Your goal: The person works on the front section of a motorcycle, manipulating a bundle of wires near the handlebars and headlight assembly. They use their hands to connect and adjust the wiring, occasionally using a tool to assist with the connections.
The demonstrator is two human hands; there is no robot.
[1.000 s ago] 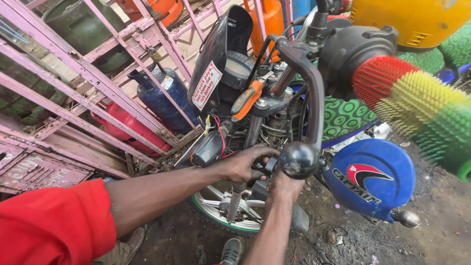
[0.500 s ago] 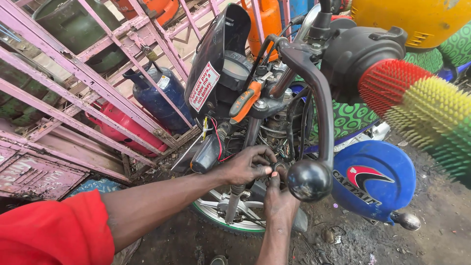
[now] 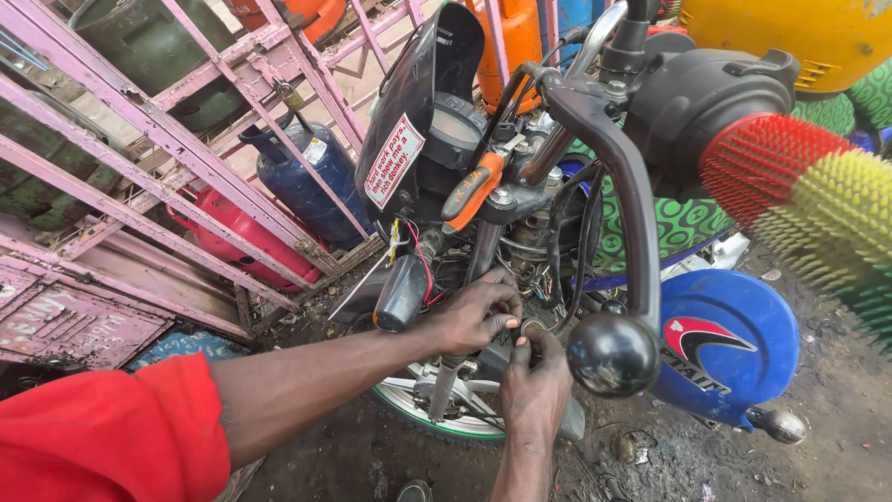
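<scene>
I look down at the front of a motorcycle. My left hand [image 3: 476,313] reaches in from the left, its fingers pinched on a small part beside the fork tube [image 3: 465,307], below the headlight cowl [image 3: 409,139]. My right hand [image 3: 534,383] comes up from below and touches the same spot, fingertips against a small round part [image 3: 532,327] among the wires [image 3: 548,279]. What exactly either hand grips is too small to tell. The black brake lever [image 3: 621,195] with its ball end [image 3: 611,354] hangs just right of my hands. My left sleeve [image 3: 102,437] is red.
A spiky red, yellow and green handlebar grip [image 3: 808,200] juts out at right. A blue leg guard [image 3: 729,346] sits below it. Left stands a pink metal cage [image 3: 186,177] holding blue [image 3: 302,181], red [image 3: 237,237] and green gas cylinders. The front wheel [image 3: 437,418] rests on dirty ground.
My view has moved closer and lower. My right hand has risen toward the left hand, and both now meet at the small part by the fork.
</scene>
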